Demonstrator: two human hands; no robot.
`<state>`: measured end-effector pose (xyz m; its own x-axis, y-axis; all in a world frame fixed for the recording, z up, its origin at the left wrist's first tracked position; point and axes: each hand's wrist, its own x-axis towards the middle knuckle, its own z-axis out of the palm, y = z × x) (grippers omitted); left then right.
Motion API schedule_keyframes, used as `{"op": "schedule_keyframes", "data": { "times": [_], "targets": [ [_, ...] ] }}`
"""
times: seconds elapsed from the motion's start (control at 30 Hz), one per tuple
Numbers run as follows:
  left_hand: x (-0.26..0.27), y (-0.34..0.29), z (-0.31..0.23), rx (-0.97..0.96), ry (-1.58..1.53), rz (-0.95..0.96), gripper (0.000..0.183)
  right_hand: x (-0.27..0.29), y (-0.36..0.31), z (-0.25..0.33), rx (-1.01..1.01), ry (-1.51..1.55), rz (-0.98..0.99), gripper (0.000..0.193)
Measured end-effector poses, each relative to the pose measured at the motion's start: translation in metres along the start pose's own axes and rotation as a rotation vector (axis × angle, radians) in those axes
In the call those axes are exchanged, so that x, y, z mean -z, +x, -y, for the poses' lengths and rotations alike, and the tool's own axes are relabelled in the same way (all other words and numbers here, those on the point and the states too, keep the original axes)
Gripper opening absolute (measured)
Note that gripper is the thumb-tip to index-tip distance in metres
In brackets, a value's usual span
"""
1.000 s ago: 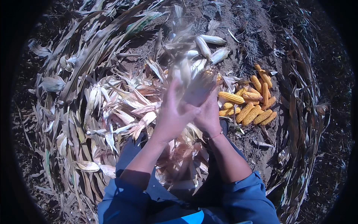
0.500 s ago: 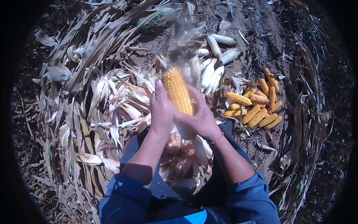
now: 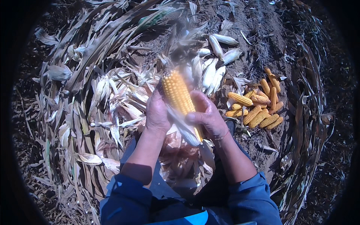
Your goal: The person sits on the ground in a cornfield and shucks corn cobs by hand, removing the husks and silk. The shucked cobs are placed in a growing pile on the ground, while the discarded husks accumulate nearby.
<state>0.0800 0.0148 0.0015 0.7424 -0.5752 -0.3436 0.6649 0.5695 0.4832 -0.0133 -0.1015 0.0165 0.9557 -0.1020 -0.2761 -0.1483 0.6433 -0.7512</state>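
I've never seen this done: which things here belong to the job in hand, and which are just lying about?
Seem to belong:
left hand and right hand, both on the yellow cob
pale husk strip against it
bare cobs
ears in husk

Seem just lying about:
loose husks
dry stalks

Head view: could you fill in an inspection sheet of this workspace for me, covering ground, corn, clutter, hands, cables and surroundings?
Surface: brown soil, partly littered.
Job's things: yellow corn ear with a pale husk strip along its lower part; husked ears piled at right; ears in husk beyond the hands.
Clutter: loose dry husks, mostly left.
Grippers: bare left hand and right hand, both holding the corn ear.
Cables: nothing seen.
Surroundings: dry cornstalks on both sides.
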Motion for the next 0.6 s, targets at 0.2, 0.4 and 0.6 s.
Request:
{"op": "schedule_keyframes", "data": {
  "times": [0.2,0.4,0.6],
  "targets": [
    [0.01,0.005,0.014,-0.185,0.068,-0.487,0.031,0.004,0.01,-0.022,-0.033,-0.432,-0.122,0.048],
    [0.0,-0.002,0.009,-0.259,-0.018,-0.494,0.025,-0.017,0.012,-0.038,0.002,0.022,-0.199,0.05],
    [-0.017,-0.012,0.002,-0.243,0.07,-0.305,0.033,0.006,0.02,-0.023,0.007,0.151,-0.338,0.031]
  ]
}}
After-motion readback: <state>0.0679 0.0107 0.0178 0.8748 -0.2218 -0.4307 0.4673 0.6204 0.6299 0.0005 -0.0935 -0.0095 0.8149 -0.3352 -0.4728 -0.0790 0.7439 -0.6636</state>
